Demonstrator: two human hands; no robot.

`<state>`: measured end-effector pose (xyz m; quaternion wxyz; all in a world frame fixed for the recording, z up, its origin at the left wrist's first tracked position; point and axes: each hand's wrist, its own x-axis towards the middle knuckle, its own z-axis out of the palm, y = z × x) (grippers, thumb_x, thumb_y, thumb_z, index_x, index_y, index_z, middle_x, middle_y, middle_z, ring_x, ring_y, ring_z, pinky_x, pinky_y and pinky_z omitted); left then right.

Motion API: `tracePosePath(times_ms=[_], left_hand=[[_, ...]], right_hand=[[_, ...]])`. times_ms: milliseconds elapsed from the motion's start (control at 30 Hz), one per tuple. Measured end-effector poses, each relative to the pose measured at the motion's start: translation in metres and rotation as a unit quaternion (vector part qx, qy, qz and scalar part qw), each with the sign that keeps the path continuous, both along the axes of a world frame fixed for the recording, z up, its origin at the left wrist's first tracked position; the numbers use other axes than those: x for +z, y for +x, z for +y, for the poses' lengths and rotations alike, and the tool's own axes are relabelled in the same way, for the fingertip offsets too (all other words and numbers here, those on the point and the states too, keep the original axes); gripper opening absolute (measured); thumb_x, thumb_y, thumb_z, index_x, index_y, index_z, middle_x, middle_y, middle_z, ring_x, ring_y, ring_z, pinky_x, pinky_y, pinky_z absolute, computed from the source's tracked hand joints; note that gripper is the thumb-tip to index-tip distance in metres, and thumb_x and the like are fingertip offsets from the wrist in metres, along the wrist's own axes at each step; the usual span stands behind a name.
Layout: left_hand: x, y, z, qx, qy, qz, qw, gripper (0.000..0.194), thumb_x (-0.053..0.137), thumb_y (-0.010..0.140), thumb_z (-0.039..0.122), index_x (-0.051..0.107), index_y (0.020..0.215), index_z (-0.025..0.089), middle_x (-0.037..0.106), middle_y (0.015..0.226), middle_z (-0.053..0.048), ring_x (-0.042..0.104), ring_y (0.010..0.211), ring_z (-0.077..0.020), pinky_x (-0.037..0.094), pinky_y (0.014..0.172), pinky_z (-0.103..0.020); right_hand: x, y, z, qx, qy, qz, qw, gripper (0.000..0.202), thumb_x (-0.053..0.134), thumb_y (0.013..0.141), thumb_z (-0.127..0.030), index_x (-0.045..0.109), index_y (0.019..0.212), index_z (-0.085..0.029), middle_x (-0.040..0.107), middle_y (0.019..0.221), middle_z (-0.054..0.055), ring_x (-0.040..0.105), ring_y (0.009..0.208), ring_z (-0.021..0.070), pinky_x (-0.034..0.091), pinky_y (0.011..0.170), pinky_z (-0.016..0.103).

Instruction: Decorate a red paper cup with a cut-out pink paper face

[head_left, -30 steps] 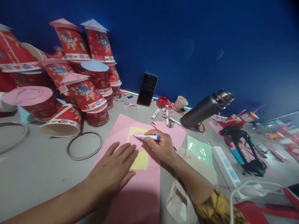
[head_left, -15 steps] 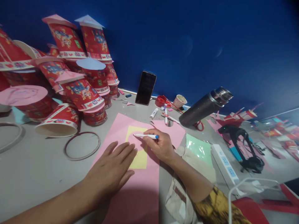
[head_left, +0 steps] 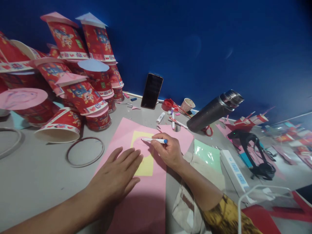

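My right hand [head_left: 168, 150] grips a white marker [head_left: 158, 140] with a blue end, its tip at a pink rounded piece [head_left: 143, 150] lying over a yellow paper strip [head_left: 147, 168]. Flat on the large pink sheet [head_left: 136, 201] rests my left hand [head_left: 117, 170], fingers stretched, its fingertips at the left edge of the yellow strip. The pink sheet lies on the grey table [head_left: 44, 182]. Any line under the marker's tip is too faint to make out.
Stacked red paper cups [head_left: 83, 96] fill the left side, near a ring [head_left: 85, 152]. Behind the sheet stand a phone [head_left: 152, 91] and a leaning dark flask [head_left: 214, 110]. Right of my right arm lie a green packet [head_left: 207, 154], a power strip [head_left: 235, 172] and a cloth bag [head_left: 185, 208].
My right hand has shifted the marker's tip slightly to the right and up across the pink piece. My left hand has stayed in place.
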<state>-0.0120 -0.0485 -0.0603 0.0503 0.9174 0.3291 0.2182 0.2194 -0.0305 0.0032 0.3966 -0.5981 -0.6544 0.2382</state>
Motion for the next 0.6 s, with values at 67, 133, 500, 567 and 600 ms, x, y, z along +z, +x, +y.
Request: tracePosePath(times_ms=[67,133,500,567,600], left_hand=[[0.0001,0.0004,0.0001,0.000,0.004,0.000,1.000,0.050,0.066,0.096,0.049,0.066,0.138,0.023,0.068,0.145,-0.011,0.056,0.134,-0.0316,0.025,0.124,-0.050],[0.0004,0.0008,0.0002,0.001,0.009,-0.001,1.000,0.050,0.067,0.095,0.049,0.066,0.138,0.023,0.069,0.144,-0.011,0.057,0.133,-0.0311,0.025,0.124,-0.050],[0.0011,0.0015,0.0006,0.001,0.018,-0.011,1.000,0.049,0.068,0.095,0.047,0.067,0.137,0.022,0.070,0.143,-0.011,0.058,0.132,-0.0310,0.025,0.124,-0.049],[0.0009,0.0017,0.0005,0.001,0.018,-0.007,1.000,0.049,0.070,0.094,0.047,0.067,0.136,0.022,0.070,0.143,-0.011,0.058,0.131,-0.0314,0.026,0.123,-0.049],[0.0010,0.0018,0.0005,0.001,0.018,-0.008,1.000,0.049,0.070,0.094,0.047,0.067,0.136,0.022,0.070,0.143,-0.011,0.058,0.131,-0.0314,0.026,0.123,-0.049]], right_hand=[[0.0000,-0.0005,0.0003,-0.003,0.006,-0.007,1.000,0.024,0.067,0.090,-0.042,0.077,0.092,-0.021,0.075,0.073,0.001,0.065,0.059,0.0148,0.050,0.062,0.025],[-0.0006,0.0018,-0.0008,-0.019,0.006,-0.007,1.000,0.024,0.067,0.090,-0.042,0.077,0.092,-0.021,0.075,0.073,0.001,0.063,0.056,0.0141,0.049,0.058,0.025],[-0.0031,0.0041,-0.0017,-0.030,0.019,0.002,0.999,0.023,0.067,0.091,-0.041,0.077,0.093,-0.020,0.075,0.072,0.001,0.061,0.054,0.0128,0.047,0.055,0.023],[-0.0024,0.0037,-0.0010,-0.026,0.020,-0.008,0.999,0.022,0.067,0.091,-0.040,0.077,0.092,-0.020,0.074,0.071,0.001,0.060,0.053,0.0125,0.046,0.055,0.023],[-0.0021,0.0043,-0.0011,-0.027,0.017,-0.010,0.999,0.022,0.066,0.091,-0.040,0.077,0.092,-0.020,0.074,0.071,0.000,0.060,0.053,0.0123,0.046,0.054,0.023]])
